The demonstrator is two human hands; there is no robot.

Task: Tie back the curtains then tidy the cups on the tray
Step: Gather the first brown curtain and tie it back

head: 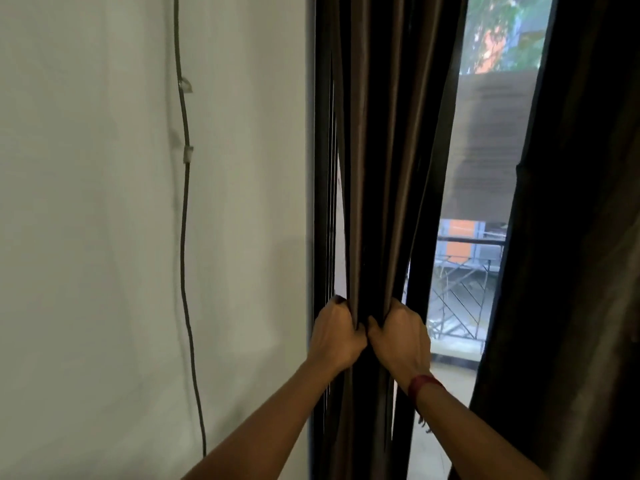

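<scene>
A dark brown left curtain (384, 161) hangs bunched into narrow folds beside the window's left edge. My left hand (337, 332) and my right hand (401, 337) grip it side by side at waist height, squeezing the folds together between them. A red thread band sits on my right wrist. A second dark curtain (571, 254) hangs loose on the right side. No tie-back, cups or tray are in view.
A white wall (104, 237) fills the left, with a thin cable (184, 237) clipped down it. Between the curtains the window glass (485, 168) shows a balcony railing and buildings outside.
</scene>
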